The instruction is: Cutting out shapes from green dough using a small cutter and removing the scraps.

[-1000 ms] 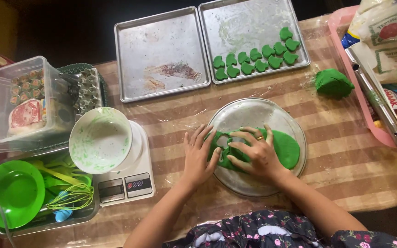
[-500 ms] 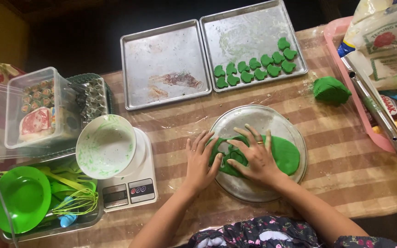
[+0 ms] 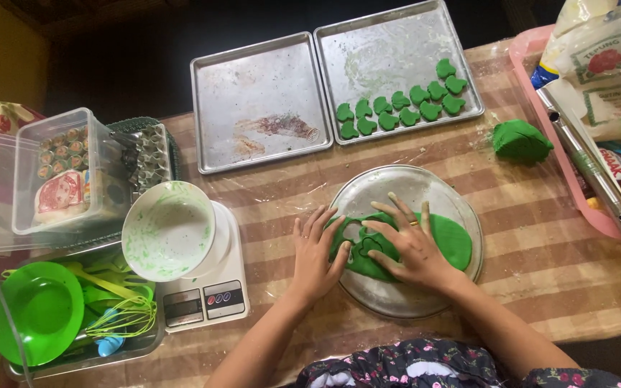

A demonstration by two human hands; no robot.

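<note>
Bare worktop [image 3: 540,244] is lying open right of the round metal plate [image 3: 461,215], while the scale [image 3: 213,294] with white bowl [image 3: 169,230] is crowding the left, baking trays [image 3: 260,100] are blocking behind, pink tray [image 3: 583,194] is walling the far right.

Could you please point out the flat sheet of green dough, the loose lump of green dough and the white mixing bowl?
Flat sheet of green dough [image 3: 448,241]: head view, bare right part.
Loose lump of green dough [image 3: 520,141]: head view, its middle.
White mixing bowl [image 3: 169,230]: head view, smeared inside.
</note>
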